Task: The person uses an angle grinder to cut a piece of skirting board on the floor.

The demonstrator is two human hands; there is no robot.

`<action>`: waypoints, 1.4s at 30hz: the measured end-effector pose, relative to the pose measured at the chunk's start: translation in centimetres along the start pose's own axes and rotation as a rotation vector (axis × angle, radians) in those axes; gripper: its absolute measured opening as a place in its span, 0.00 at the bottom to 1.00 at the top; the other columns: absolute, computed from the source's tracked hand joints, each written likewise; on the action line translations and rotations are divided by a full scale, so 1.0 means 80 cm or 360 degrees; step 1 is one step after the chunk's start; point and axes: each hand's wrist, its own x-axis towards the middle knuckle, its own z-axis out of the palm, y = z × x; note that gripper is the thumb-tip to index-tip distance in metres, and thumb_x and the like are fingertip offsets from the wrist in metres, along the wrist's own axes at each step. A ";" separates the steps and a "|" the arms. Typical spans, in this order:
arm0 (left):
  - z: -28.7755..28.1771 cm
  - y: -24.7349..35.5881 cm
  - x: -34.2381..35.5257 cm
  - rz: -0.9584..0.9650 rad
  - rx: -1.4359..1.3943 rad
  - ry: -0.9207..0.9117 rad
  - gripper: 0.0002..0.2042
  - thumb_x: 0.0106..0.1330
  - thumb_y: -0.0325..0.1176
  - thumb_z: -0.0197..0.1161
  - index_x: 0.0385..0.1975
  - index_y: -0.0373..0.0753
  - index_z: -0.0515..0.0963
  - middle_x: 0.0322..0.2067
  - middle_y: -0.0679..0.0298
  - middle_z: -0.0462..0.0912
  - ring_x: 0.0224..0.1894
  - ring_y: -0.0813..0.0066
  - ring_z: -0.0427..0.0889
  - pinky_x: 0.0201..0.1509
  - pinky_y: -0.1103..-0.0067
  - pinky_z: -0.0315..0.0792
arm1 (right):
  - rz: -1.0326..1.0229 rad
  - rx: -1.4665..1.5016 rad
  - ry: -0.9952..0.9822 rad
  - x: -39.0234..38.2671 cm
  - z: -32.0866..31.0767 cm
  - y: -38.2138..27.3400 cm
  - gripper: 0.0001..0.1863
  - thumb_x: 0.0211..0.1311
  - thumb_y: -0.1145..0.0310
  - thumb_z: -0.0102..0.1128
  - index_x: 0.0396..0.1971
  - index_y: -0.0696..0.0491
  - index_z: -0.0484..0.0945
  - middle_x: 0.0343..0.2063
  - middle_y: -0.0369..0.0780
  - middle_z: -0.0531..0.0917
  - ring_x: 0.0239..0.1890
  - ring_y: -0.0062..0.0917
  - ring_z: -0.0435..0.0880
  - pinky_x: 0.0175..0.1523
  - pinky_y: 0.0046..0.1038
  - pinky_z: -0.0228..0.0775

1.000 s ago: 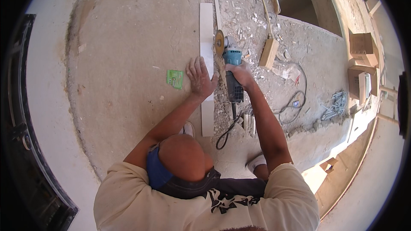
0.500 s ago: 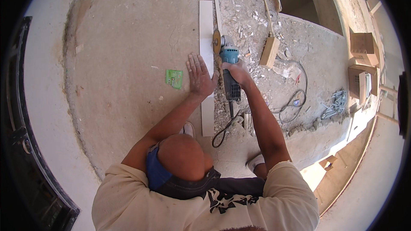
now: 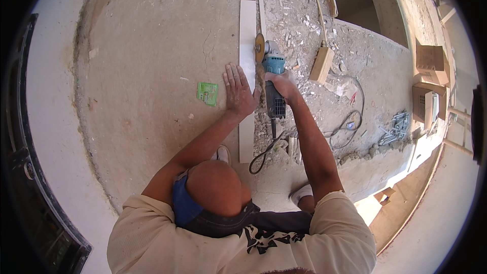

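From up here the biggest thing I see is the bare concrete floor [image 3: 147,61], rough and cracked, filling the frame from nine o'clock across to the centre. Next in size is the long white strip [image 3: 247,25], a narrow tile or board lying flat on that floor, running from about twelve o'clock down toward the middle of the view. At one to two o'clock a scatter of rubble and chips [image 3: 299,25] covers the ground beside the strip.

My right hand [image 3: 282,82] is closed around the body of the blue angle grinder [image 3: 272,73], fingers wrapped over its top. The grinder sits just right of the strip, its disc [image 3: 259,47] pointing toward twelve o'clock and standing on edge against the strip's right side. Its black cord [image 3: 264,153] loops away toward six o'clock.

My left hand [image 3: 238,91] is spread flat, fingers apart, palm pressing down where the strip's left edge meets the floor. The two hands are close but not touching, the strip between them.

At three o'clock from the grinder a pale wooden block [image 3: 321,64] lies in the rubble. At nine o'clock from my left hand, a little apart, lies a small green packet [image 3: 207,93].
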 end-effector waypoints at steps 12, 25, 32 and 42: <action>-0.002 0.003 0.001 -0.0001 -0.0012 -0.0039 0.50 0.67 0.48 0.63 0.73 0.11 0.45 0.75 0.22 0.43 0.80 0.26 0.36 0.83 0.45 0.32 | -0.0033 -0.0030 0.0004 0.013 -0.001 -0.001 0.21 0.53 0.63 0.75 0.43 0.61 0.85 0.33 0.41 0.88 0.32 0.26 0.84 0.39 0.32 0.79; -0.002 0.002 0.001 0.0000 0.0006 -0.0033 0.50 0.66 0.47 0.64 0.73 0.12 0.46 0.75 0.22 0.44 0.80 0.26 0.37 0.83 0.45 0.33 | -0.0015 0.0033 -0.0017 0.017 0.001 0.000 0.19 0.53 0.64 0.75 0.41 0.61 0.86 0.32 0.40 0.87 0.31 0.25 0.84 0.38 0.30 0.78; 0.001 0.001 0.001 -0.0006 -0.0040 0.0001 0.52 0.63 0.44 0.67 0.74 0.13 0.44 0.75 0.22 0.44 0.81 0.27 0.36 0.83 0.45 0.32 | 0.0001 -0.0040 0.0017 0.018 0.001 -0.008 0.18 0.53 0.65 0.76 0.41 0.59 0.87 0.32 0.39 0.87 0.30 0.25 0.84 0.36 0.30 0.78; -0.004 0.008 0.003 -0.0014 -0.0037 -0.0038 0.51 0.65 0.46 0.65 0.73 0.12 0.45 0.75 0.23 0.44 0.81 0.27 0.37 0.83 0.46 0.31 | 0.0003 -0.0074 0.0030 0.036 -0.002 0.002 0.20 0.51 0.63 0.76 0.40 0.61 0.87 0.31 0.41 0.88 0.29 0.26 0.84 0.36 0.31 0.78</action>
